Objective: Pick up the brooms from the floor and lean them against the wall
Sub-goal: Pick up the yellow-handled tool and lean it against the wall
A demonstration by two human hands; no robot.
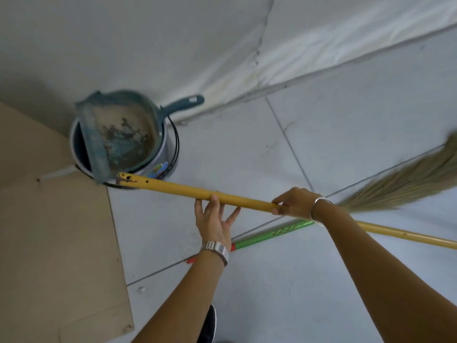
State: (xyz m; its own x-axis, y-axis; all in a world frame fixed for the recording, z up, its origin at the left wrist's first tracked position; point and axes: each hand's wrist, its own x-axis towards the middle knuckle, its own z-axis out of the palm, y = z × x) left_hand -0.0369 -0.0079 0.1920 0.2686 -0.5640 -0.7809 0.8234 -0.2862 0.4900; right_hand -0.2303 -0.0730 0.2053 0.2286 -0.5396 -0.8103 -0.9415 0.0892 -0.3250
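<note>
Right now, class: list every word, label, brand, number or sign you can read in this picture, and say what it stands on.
No text here can be read.
Bucket: a colourful sticker low on its side, too blurred to read.
Green broom handle on the floor: small marks along it, too small to tell whether they are letters.
Yellow broom handle: only holes and stains, no writing.
Watch: no readable face.
</note>
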